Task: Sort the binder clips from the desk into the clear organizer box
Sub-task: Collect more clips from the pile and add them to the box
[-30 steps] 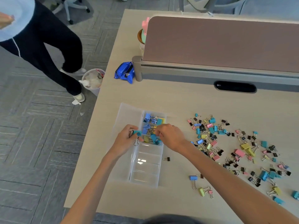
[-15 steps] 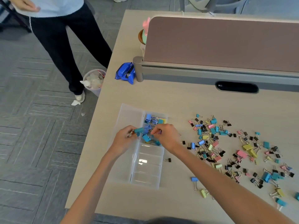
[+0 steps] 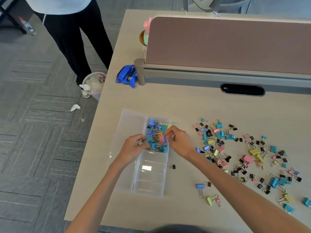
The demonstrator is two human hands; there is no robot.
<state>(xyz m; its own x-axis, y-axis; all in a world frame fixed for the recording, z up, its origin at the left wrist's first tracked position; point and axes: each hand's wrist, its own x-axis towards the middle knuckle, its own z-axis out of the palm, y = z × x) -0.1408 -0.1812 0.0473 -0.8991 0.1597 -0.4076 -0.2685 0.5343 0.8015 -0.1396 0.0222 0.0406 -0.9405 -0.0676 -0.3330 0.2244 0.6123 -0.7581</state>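
Clear organizer (image 3: 151, 180), seemingly part-filled; clips (image 3: 254, 151) alongside

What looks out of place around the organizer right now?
One small black clip lies alone on the desk right beside the organizer box, apart from the main scatter of clips. On the floor, a crumpled paper scrap sits short of the overfull waste bin. Nothing looks damaged.
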